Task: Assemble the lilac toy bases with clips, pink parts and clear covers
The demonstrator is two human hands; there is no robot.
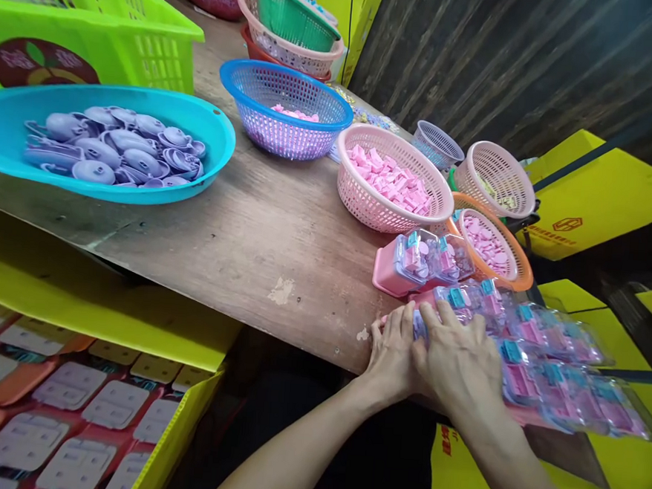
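Note:
My left hand (393, 357) and my right hand (460, 354) are together at the table's front edge, fingers curled over a pink toy box with a clear cover (419, 324). Most of this box is hidden under the hands; only a lilac and pink strip shows between them. Just beyond stand matching toy boxes (399, 272), with pink bodies, clear domed covers and small pink and turquoise parts inside. Several more clear-covered toy boxes (523, 374) are lined up beside my right hand, toward the table's right end.
A pink basket (357, 196) of pink pieces and an orange basket (525, 270) stand behind the boxes. Farther left are a blue basket (241, 93) and a turquoise basin (215, 144) of lilac parts. A yellow carton (179, 428) with packed items sits below the table (236, 253).

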